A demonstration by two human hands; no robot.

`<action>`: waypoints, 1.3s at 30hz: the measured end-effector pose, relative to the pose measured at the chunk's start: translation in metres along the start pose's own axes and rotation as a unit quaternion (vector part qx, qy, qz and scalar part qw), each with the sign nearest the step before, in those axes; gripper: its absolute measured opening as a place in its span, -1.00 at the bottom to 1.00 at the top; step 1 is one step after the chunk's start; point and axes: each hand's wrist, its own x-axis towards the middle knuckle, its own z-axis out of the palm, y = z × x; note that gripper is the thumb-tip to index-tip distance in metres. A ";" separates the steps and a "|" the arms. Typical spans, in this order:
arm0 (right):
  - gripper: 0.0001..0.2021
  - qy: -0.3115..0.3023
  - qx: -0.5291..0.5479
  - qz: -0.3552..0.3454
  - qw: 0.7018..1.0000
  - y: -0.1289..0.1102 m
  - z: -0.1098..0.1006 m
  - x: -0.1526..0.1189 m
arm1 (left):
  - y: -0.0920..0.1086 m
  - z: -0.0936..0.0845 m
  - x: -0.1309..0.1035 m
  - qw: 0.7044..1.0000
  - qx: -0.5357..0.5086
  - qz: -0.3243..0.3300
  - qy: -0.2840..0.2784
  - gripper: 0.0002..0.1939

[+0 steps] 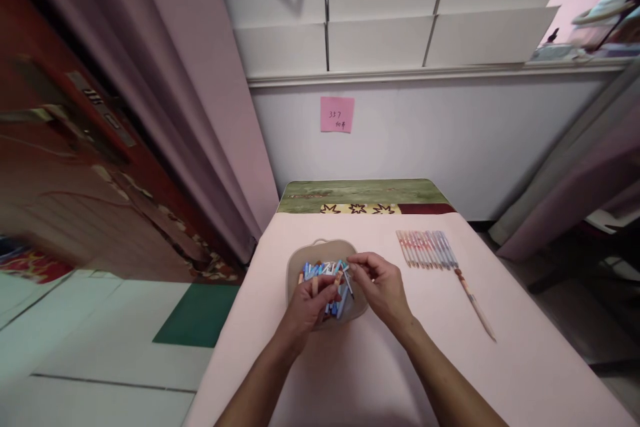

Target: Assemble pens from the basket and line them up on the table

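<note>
Both hands work over a beige basket [294, 263] holding several blue, white and orange pen pieces [315, 270]. My left hand [310, 300] is closed over the basket's near side, pinching a small orange-brown pen part [339, 277]; its exact kind is too small to tell. At the basket's right side my right hand [383, 287] is closed, thumb and forefinger pressed together. A thin white stick with a dark tip, like a pen refill [349, 283], slants just below its fingertips. Whether those fingers grip it is hard to make out.
To the right of the basket lies a neat row of pens [425, 250], with one brown-and-cream pen [475, 305] set slantwise nearby. A pale pink cloth covers the table [360, 373]. A pink note [337, 115] is stuck on the wall behind. On the left stands a reddish door [100, 167].
</note>
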 end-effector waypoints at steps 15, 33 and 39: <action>-0.80 -0.065 -0.087 -0.136 0.985 -0.014 0.003 -0.004 | -0.006 -0.007 0.001 0.999 0.000 0.031 -0.007 -0.58; -0.77 -0.024 0.014 0.002 1.000 0.000 0.007 -0.007 | 0.011 -0.007 -0.001 0.991 -0.105 0.086 0.012 -0.68; -0.73 -0.034 0.092 0.065 0.993 0.011 0.014 -0.015 | 0.014 -0.005 0.002 0.985 -0.140 0.098 0.015 -0.71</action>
